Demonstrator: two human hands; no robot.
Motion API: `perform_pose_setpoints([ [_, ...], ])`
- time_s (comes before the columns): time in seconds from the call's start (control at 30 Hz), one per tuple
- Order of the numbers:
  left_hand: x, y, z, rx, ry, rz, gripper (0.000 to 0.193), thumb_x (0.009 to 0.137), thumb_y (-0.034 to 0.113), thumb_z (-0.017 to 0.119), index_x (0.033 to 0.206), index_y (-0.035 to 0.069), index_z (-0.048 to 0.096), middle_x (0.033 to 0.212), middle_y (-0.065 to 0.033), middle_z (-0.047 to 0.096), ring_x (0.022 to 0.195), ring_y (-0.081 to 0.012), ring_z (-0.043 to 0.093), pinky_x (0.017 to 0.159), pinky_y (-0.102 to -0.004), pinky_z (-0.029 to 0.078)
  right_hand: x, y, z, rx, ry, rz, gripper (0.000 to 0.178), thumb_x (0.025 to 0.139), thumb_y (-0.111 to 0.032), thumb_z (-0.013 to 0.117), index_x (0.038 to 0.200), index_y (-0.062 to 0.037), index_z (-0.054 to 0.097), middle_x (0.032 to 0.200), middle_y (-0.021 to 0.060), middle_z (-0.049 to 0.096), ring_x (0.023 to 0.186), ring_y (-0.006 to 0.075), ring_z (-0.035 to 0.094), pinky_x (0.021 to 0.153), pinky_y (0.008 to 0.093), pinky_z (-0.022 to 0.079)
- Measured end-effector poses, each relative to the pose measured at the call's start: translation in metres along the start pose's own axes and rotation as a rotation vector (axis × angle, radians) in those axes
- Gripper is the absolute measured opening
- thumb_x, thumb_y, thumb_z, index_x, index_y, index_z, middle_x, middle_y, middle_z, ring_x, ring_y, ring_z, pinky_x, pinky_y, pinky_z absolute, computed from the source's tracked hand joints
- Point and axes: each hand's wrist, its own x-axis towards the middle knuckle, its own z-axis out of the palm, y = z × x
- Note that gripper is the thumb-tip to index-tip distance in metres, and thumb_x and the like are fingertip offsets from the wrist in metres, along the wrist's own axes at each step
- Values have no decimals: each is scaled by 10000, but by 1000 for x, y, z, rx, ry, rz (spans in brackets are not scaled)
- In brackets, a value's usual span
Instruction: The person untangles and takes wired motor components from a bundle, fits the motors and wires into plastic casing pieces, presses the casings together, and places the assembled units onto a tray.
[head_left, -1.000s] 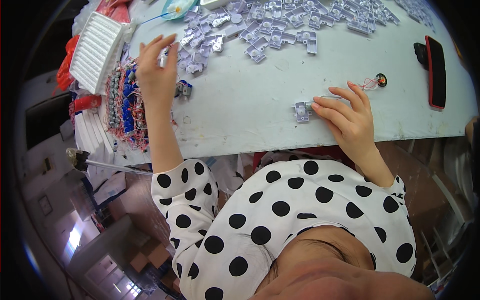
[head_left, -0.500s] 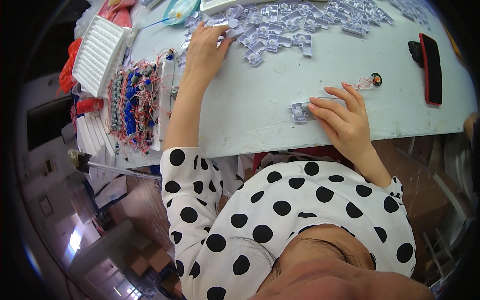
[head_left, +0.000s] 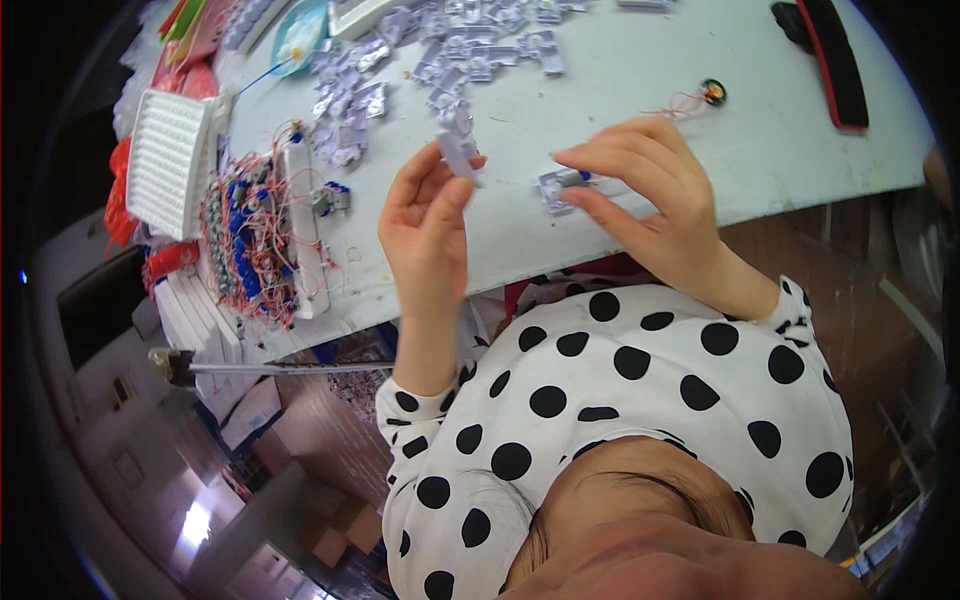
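Observation:
My left hand pinches a pale lavender plastic housing piece between thumb and fingers, raised over the table in front of the pile. To its right, a second pale housing lies on the table with a small grey motor with a blue end set on it. My right hand hovers over this one, thumb and fingers apart, with the thumb tip close to the motor; whether it touches, I cannot tell. Beyond that hand sits a small round black speaker-like disc with thin red wires.
Loose housings are heaped at the far side. Wired small motors crowd the left, near a white ridged tray and a red bag. A light blue dish stands far left. At far right lies a black-and-red phone-like slab.
My left hand has come back from the pile toward me, carrying a housing piece. The fingers of my right hand have lifted and spread, uncovering the motor on the other housing.

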Motion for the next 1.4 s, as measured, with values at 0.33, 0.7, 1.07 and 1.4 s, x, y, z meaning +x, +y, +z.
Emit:
perform_pose_setpoints([
  [0.33,-22,-14,34,1031,-189,536,457,751,-15,820,1184,44,690,1119,-100,707,1077,-279,667,1105,-507,408,1,7,2,212,113,213,262,841,-65,731,1102,-45,731,986,69,726,927,215,640,797,316,508],
  [0.7,14,28,36,1550,-701,855,493,735,78,777,1217,156,714,1325,-53,654,1249,-293,584,1090,-472,420,30,35,-36,638,-621,457,332,960,-144,622,1236,37,653,1044,94,707,976,149,640,896,294,492],
  [1.07,4,14,25,1486,-708,751,378,705,129,842,1072,138,752,1195,-48,712,1135,-274,649,1012,-435,469,28,31,-23,487,-700,473,596,933,-81,617,1491,-6,421,906,74,686,846,154,635,774,303,505],
  [1.4,0,-4,18,1494,-698,841,359,708,129,853,1036,56,730,1154,-65,716,1068,-264,665,959,-426,494,20,35,-17,566,-529,439,499,915,-7,537,1413,-11,516,880,88,695,783,159,655,768,299,541],
])
